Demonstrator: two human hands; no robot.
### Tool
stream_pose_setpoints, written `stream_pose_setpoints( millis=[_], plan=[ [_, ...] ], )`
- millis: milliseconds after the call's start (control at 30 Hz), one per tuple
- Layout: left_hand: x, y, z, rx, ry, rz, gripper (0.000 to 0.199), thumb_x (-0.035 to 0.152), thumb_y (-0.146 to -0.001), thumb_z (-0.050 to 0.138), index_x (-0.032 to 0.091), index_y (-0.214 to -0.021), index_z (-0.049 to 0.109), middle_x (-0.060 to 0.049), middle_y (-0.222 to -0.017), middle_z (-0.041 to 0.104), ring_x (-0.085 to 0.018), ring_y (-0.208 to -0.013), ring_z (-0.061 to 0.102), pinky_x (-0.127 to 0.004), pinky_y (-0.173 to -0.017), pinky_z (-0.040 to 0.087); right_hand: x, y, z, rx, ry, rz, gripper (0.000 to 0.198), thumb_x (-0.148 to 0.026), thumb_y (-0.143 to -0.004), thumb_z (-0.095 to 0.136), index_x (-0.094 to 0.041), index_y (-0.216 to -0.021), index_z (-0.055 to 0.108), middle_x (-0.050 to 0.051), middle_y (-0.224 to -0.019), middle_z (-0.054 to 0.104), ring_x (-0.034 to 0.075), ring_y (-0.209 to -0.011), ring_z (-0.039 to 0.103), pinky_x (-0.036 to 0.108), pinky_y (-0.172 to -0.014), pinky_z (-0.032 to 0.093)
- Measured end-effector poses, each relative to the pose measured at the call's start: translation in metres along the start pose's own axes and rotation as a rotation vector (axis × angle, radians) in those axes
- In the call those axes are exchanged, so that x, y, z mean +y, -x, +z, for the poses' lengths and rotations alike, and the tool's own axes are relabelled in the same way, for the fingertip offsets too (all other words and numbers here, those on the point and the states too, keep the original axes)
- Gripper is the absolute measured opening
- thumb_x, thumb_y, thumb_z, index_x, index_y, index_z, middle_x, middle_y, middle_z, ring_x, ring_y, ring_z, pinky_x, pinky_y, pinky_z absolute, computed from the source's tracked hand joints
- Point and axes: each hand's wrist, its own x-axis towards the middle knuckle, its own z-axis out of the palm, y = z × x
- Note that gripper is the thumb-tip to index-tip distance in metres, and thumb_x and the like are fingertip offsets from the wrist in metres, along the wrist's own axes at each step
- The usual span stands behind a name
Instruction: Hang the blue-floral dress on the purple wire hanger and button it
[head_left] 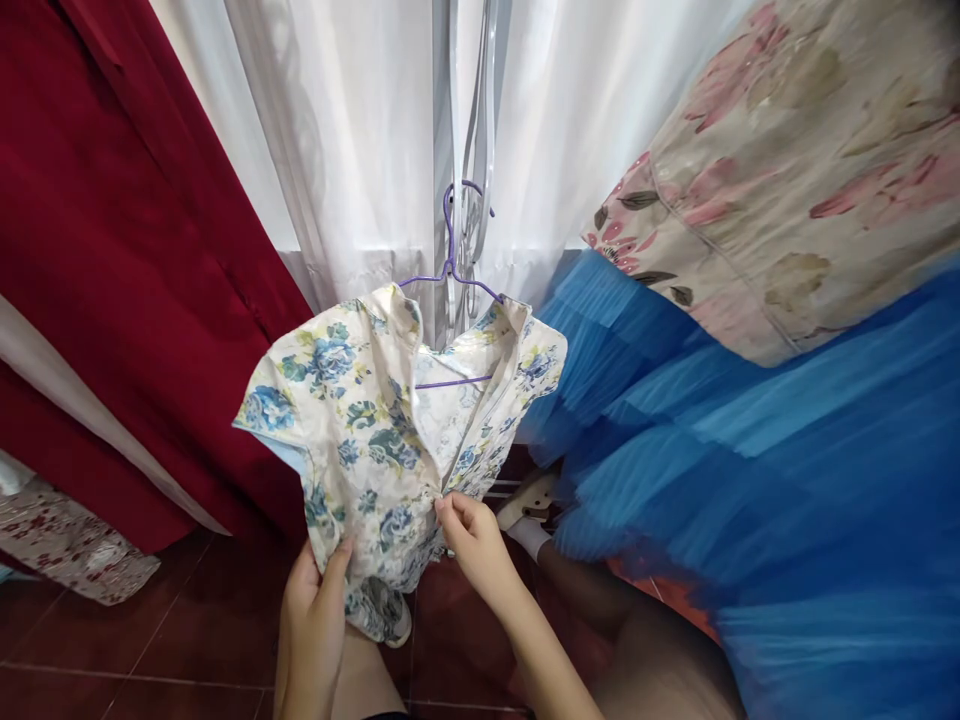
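A white dress with blue and green flowers (pixel 367 420) hangs on a purple wire hanger (pixel 451 250), its front parted at the neck. My right hand (pixel 476 550) pinches the front edge of the dress where the opening ends; whether a zipper pull or a fastener is between the fingertips I cannot make out. Lower on the left, my left hand (pixel 313 595) grips the side of the dress between thumb and fingers. The lower part of the dress falls out of sight behind my hands.
White curtains (pixel 352 130) with pale hanging straps (pixel 487 90) are behind. Dark red cloth (pixel 172 280) hangs left. Blue tulle (pixel 675 440) and a pink-flowered garment (pixel 757 220) fill the right. A shoe (pixel 529 500) rests below on the red tiled floor (pixel 187 640).
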Motion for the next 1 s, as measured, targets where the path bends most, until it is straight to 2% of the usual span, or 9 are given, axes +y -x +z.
stream_pose_setpoints(
  millis=[67, 133, 233, 300, 400, 500, 700, 867, 1000],
  plan=[
    [-0.004, 0.003, 0.007, 0.134, -0.042, 0.204, 0.064, 0.036, -0.078, 0.076, 0.02, -0.136, 0.056, -0.013, -0.135, 0.06, -0.032, -0.126, 0.058, -0.044, -0.105, 0.049, 0.001, 0.009, -0.007, 0.003, -0.029, 0.024, 0.043, -0.051, -0.095, 0.053, -0.019, -0.067, 0.05, -0.006, -0.055, 0.036, 0.01, -0.052, 0.031, 0.026, -0.052, 0.022],
    [-0.012, 0.012, 0.02, 0.155, -0.15, 0.424, 0.061, 0.03, -0.079, 0.076, 0.02, -0.135, 0.055, -0.014, -0.136, 0.058, -0.03, -0.127, 0.056, -0.044, -0.108, 0.046, 0.0, 0.018, -0.012, 0.025, -0.084, 0.056, 0.042, -0.05, -0.094, 0.056, -0.017, -0.068, 0.053, -0.006, -0.054, 0.039, 0.009, -0.051, 0.03, 0.026, -0.051, 0.022],
    [-0.023, 0.033, 0.045, -0.194, -0.296, 0.575, 0.034, 0.024, -0.087, 0.069, 0.021, -0.121, 0.064, -0.011, -0.12, 0.065, -0.026, -0.113, 0.063, -0.039, -0.099, 0.052, -0.005, 0.031, -0.017, 0.022, -0.139, 0.073, 0.043, -0.05, -0.093, 0.058, -0.017, -0.067, 0.053, -0.005, -0.053, 0.042, 0.009, -0.05, 0.033, 0.025, -0.051, 0.024],
    [-0.025, 0.045, 0.063, -0.33, -0.281, 0.567, 0.03, 0.02, -0.09, 0.064, 0.02, -0.12, 0.063, -0.01, -0.117, 0.066, -0.024, -0.11, 0.065, -0.037, -0.094, 0.053, -0.01, 0.037, -0.018, -0.017, -0.154, 0.085, 0.044, -0.05, -0.093, 0.059, -0.017, -0.065, 0.052, -0.005, -0.052, 0.044, 0.008, -0.049, 0.035, 0.024, -0.05, 0.025],
    [-0.021, 0.056, 0.083, -0.273, -0.158, 0.524, 0.027, 0.015, -0.091, 0.06, 0.019, -0.118, 0.06, -0.009, -0.11, 0.067, -0.021, -0.102, 0.066, -0.034, -0.09, 0.054, -0.018, 0.044, -0.018, -0.065, -0.167, 0.105, 0.043, -0.05, -0.093, 0.06, -0.016, -0.066, 0.055, -0.005, -0.05, 0.046, 0.008, -0.046, 0.036, 0.023, -0.049, 0.026],
    [-0.011, 0.058, 0.091, -0.267, -0.072, 0.538, 0.009, 0.013, -0.091, 0.06, 0.019, -0.097, 0.062, -0.004, -0.09, 0.065, -0.016, -0.085, 0.065, -0.027, -0.079, 0.053, -0.023, 0.045, -0.022, -0.058, -0.172, 0.1, 0.042, -0.05, -0.092, 0.06, -0.015, -0.068, 0.059, -0.005, -0.048, 0.046, 0.008, -0.044, 0.036, 0.023, -0.047, 0.026],
    [-0.001, 0.053, 0.083, -0.354, -0.063, 0.552, 0.007, 0.013, -0.09, 0.063, 0.018, -0.085, 0.065, -0.002, -0.077, 0.063, -0.014, -0.074, 0.062, -0.023, -0.07, 0.05, -0.055, 0.017, -0.037, 0.026, -0.192, 0.057, 0.041, -0.051, -0.087, 0.066, -0.016, -0.067, 0.064, -0.003, -0.041, 0.052, 0.008, -0.038, 0.036, 0.024, -0.045, 0.029],
    [0.007, 0.054, 0.071, -0.396, -0.121, 0.541, 0.011, 0.013, -0.09, 0.061, 0.018, -0.081, 0.065, -0.003, -0.075, 0.063, -0.016, -0.074, 0.063, -0.024, -0.069, 0.049, -0.113, -0.024, -0.038, 0.061, -0.361, -0.054, 0.036, -0.048, -0.084, 0.07, -0.015, -0.072, 0.07, -0.003, -0.046, 0.057, 0.005, -0.036, 0.031, 0.022, -0.039, 0.02],
    [0.016, 0.069, 0.065, -0.466, -0.155, 0.532, 0.015, 0.012, -0.089, 0.059, 0.018, -0.076, 0.064, -0.003, -0.071, 0.061, -0.016, -0.069, 0.061, -0.023, -0.067, 0.048, -0.164, -0.05, -0.04, 0.176, -0.457, -0.167, 0.031, -0.043, -0.079, 0.074, -0.014, -0.07, 0.069, -0.002, -0.051, 0.06, 0.005, -0.037, 0.04, 0.021, -0.038, 0.028]
  ],
)
